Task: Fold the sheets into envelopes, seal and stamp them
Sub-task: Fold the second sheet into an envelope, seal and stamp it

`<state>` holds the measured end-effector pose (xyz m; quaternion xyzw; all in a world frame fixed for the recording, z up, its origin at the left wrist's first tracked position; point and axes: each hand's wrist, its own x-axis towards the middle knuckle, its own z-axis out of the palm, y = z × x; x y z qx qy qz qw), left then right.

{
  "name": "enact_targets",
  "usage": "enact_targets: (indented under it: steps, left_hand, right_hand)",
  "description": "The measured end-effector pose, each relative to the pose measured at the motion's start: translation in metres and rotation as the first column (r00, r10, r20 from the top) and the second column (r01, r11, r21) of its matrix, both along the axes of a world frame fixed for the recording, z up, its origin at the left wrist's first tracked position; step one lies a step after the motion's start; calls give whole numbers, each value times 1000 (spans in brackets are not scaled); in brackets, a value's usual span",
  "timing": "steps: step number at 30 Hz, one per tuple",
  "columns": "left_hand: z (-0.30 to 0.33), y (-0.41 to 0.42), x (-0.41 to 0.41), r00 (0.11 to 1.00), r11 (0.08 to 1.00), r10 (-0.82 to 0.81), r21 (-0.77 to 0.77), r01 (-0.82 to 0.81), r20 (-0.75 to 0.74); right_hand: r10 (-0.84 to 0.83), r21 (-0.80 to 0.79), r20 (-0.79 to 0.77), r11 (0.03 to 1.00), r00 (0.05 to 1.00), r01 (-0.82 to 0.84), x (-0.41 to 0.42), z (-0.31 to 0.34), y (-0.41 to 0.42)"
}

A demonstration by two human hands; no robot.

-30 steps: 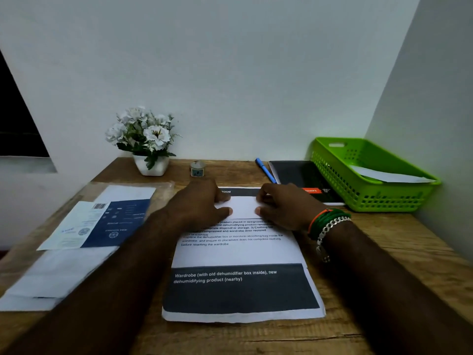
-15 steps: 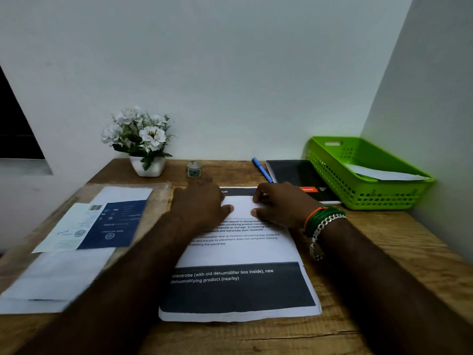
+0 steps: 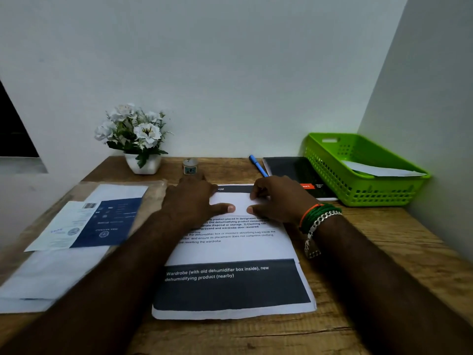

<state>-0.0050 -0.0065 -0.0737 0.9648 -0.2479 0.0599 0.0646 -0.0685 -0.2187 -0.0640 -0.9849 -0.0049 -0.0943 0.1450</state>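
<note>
the printed sheet (image 3: 230,252) lies lengthwise away from the person. left hand (image 3: 194,201) presses flat on its far end. right hand (image 3: 279,201), fingers curled, pinches the folded edge there.

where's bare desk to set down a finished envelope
Bare wood lies right of the printed sheet, in front of the green basket, and along the near edge. A smaller strip runs between the flower pot and blue pen. The left is crowded with the paper stack.

Count on desk (image 3: 384,252): 1 printed sheet (image 3: 230,252), 1 basket (image 3: 358,170) (one paper (image 3: 378,170) inside), 1 pen (image 3: 257,166), 1 notebook (image 3: 294,172), 1 flowerpot (image 3: 142,163), 1 small jar (image 3: 190,167), left-edge paper pile (image 3: 64,252) (number unclear).
</note>
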Motion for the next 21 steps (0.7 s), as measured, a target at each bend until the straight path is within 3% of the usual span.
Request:
enact_targets:
  steps: [4,8,13,21]
  left_hand:
    - [1,-1,1,999,1000,-11,-25,9,-45]
    - [-1,0,3,999,981,-16,-195,7,-44]
    - [-4,0,5,993,941,-28,-333,65,114]
    - [2,-8,-3,967,879,-51,-448,162,251]
  right_hand:
    - [25,58,56,998,998,-28,2,-1,-2]
    - [55,172,158,982,986,-83,5,-4,-4]
    - [24,225,300,970,954,-95,11,-5,-3]
    - [166,228,274,946,947,-232,8,-1,0]
